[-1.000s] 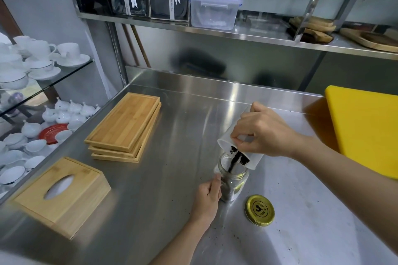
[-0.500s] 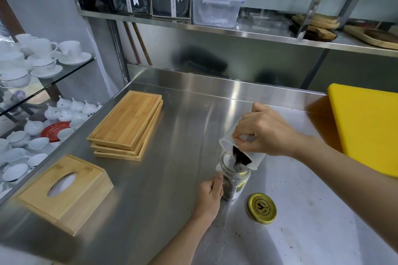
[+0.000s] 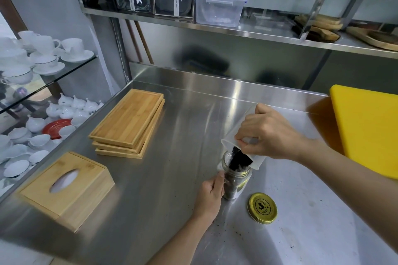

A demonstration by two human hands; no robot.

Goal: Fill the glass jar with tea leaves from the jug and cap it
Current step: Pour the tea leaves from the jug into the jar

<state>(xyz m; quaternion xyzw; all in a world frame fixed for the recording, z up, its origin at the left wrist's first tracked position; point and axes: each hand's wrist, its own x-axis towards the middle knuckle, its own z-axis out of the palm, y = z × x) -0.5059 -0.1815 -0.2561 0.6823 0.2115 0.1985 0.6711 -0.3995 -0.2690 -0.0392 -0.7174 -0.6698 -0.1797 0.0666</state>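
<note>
While tea leaves (image 3: 238, 160) pour, hands gripping: right (image 3: 266, 133) jug (image 3: 243, 135), left (image 3: 212, 194) glass jar (image 3: 235, 183); gold lid (image 3: 262, 208) print unreadable

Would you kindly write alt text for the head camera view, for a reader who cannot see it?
On a steel counter, the right hand tips a white jug, pouring dark tea leaves into a glass jar that the left hand steadies. A gold lid lies beside the jar.
</note>
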